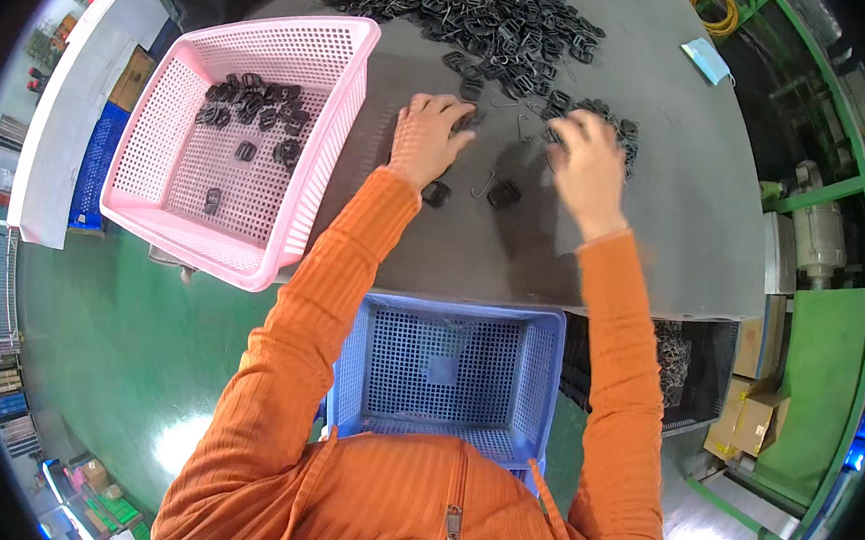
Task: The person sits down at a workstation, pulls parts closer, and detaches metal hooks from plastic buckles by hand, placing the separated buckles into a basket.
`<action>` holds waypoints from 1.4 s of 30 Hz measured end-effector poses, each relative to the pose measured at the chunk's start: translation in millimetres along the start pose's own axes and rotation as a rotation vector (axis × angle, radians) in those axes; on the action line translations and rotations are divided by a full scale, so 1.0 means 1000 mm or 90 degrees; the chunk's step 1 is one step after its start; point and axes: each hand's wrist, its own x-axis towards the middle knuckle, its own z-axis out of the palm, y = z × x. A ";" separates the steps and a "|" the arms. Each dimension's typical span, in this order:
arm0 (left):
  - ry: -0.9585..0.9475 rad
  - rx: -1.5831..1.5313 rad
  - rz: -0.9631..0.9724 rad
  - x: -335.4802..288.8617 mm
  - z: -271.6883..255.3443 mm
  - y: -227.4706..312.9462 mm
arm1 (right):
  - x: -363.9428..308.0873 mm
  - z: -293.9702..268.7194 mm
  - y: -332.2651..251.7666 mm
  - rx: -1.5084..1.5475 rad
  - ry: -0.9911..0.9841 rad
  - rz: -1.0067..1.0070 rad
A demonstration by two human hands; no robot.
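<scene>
My left hand is over the grey table, its thumb and fingers bent round a small black plastic buckle. To the right, my right hand is slightly blurred, fingers bent but apart, beside a small heap of black pieces; nothing shows between thumb and fingers. Between the hands lie a black buckle and a thin metal S-shaped hook. Another black buckle rests just below my left hand, partly hidden by it. A large pile of black buckles spreads across the far side.
A pink perforated basket at the left holds several black buckles. Below the table's near edge is a blue basket, with a dark crate to its right. A blue face mask lies at the far right. Green framing stands beyond.
</scene>
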 end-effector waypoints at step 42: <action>-0.053 -0.040 -0.090 -0.005 -0.012 0.020 | 0.001 0.006 0.008 0.114 -0.226 0.218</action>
